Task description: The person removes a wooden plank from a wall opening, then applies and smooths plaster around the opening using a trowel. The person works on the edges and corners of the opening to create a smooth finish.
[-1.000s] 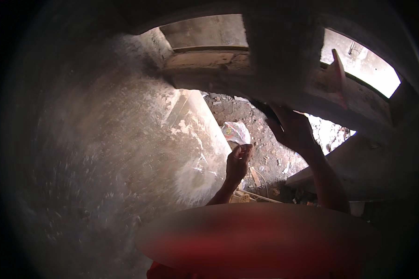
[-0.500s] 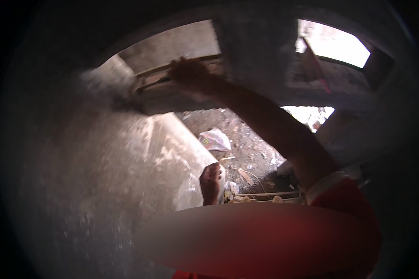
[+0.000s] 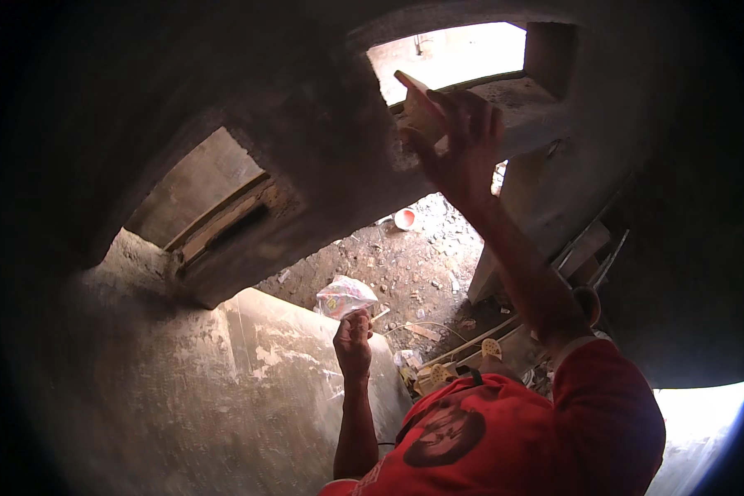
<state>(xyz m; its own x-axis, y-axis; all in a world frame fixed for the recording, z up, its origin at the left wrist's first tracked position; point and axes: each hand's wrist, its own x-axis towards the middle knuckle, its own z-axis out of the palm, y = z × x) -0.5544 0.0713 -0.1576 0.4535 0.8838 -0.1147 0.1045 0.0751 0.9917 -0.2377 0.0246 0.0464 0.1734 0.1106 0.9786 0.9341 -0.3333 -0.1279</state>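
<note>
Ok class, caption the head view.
Right hand at a flat piece by a bright opening; left hand holding a pale stick.

Right fingers (image 3: 478, 117) at flat board (image 3: 422, 112); left fingers (image 3: 359, 322) hold thin stick (image 3: 380, 315).

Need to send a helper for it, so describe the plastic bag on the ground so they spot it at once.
Find the dark wall with two openings, then the littered ground showing below it in the picture. There, just above the left hand, is the bag. It is pale, crumpled and marked with coloured print, much bigger than the scattered bits around it.
</note>
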